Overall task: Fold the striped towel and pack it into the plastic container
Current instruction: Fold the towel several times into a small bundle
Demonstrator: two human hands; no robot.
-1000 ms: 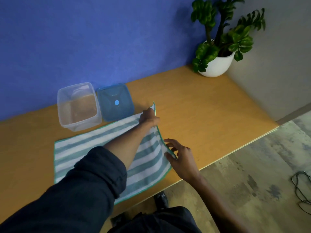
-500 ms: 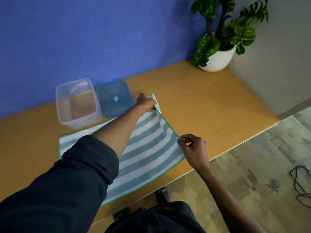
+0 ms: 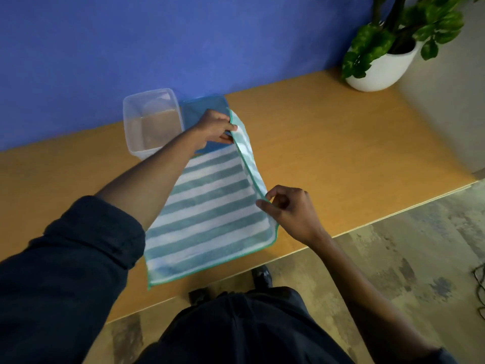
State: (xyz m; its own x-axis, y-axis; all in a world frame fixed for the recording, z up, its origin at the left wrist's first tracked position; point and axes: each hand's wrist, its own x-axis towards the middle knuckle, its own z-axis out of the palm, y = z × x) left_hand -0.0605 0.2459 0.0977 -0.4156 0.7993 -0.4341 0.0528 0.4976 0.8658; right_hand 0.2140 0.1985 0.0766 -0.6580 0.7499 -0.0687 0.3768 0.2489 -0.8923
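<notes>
From my remote seat I see the striped towel (image 3: 210, 211) lying on the wooden worktop (image 3: 328, 143), its right edge lifted. My left hand (image 3: 216, 127) pinches the far corner at about 12 o'clock of the towel; my right hand (image 3: 288, 211) pinches the same edge near the front corner at 3 o'clock. The clear plastic container (image 3: 152, 122) stands open at 11 o'clock, with the blue lid (image 3: 204, 106) just beside it, partly hidden. A potted plant (image 3: 388, 48) sits at 1 o'clock.
</notes>
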